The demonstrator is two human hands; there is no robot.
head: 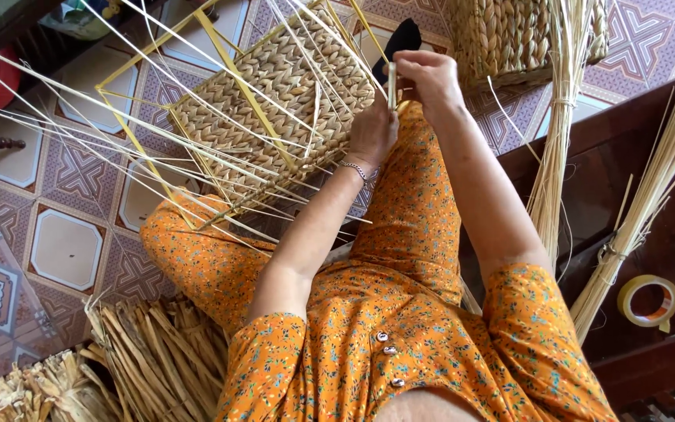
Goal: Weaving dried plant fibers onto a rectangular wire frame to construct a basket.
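Note:
A half-woven straw basket (275, 94) on a yellow wire frame rests on my lap, with long pale straw strands fanning out to the left. My left hand (372, 134), with a silver bracelet at the wrist, presses against the basket's woven edge. My right hand (430, 76) pinches a pale straw strand (391, 84) upright just above the basket's corner. Both hands sit close together at the basket's right side.
A finished woven basket (509, 35) stands at the top right. Bundles of straw stalks (642, 203) and a roll of tape (648, 300) lie on a dark wooden bench at right. Dried flat fibre bundles (142, 367) lie on the patterned tile floor at bottom left.

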